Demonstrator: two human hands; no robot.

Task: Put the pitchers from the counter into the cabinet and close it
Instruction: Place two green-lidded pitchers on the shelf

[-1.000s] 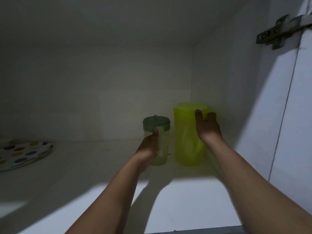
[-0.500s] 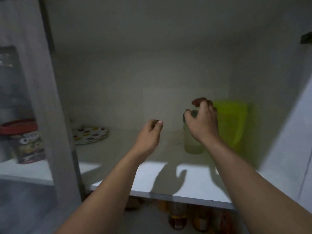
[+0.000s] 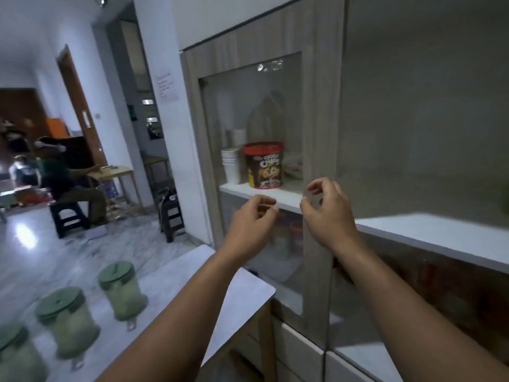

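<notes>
- Marble counter [image 3: 192, 274] carries three green-lidded pitchers [image 3: 122, 292] at lower left, well apart from the open cabinet shelf [image 3: 440, 232].
- Left hand [image 3: 249, 224] and right hand [image 3: 329, 213] hover loosely curled, holding nothing.
- Pitchers look light, smooth plastic; I'd grasp around the body below the lid.

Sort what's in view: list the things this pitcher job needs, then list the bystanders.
Job: three green-lidded pitchers on the counter; open cabinet shelf; left hand, right hand, both empty.
Bystanders: chocolate cereal tub, stacked paper cups, stool.
</notes>
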